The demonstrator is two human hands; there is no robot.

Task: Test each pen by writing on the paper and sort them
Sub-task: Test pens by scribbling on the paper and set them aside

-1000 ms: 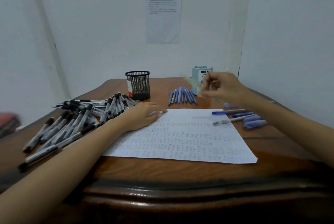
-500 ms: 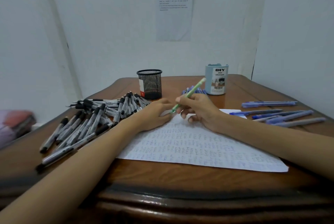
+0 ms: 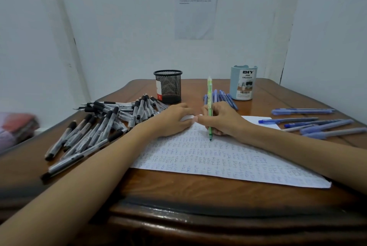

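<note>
Wooden desk [image 3: 178, 190], upright green pen [image 3: 209, 102] on scribbled paper [image 3: 218, 158]

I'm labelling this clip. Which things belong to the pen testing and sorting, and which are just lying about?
Job: green pen in the right hand, tip at the paper; left hand on it; black pens; blue pens; probably mesh cup and desk organizer.
Lying about: hanging printed sheet; reddish bundle at left.

One green pen [image 3: 209, 90], one paper [image 3: 218, 158], two cups [image 3: 168, 84], many other pens [image 3: 95, 130].
</note>
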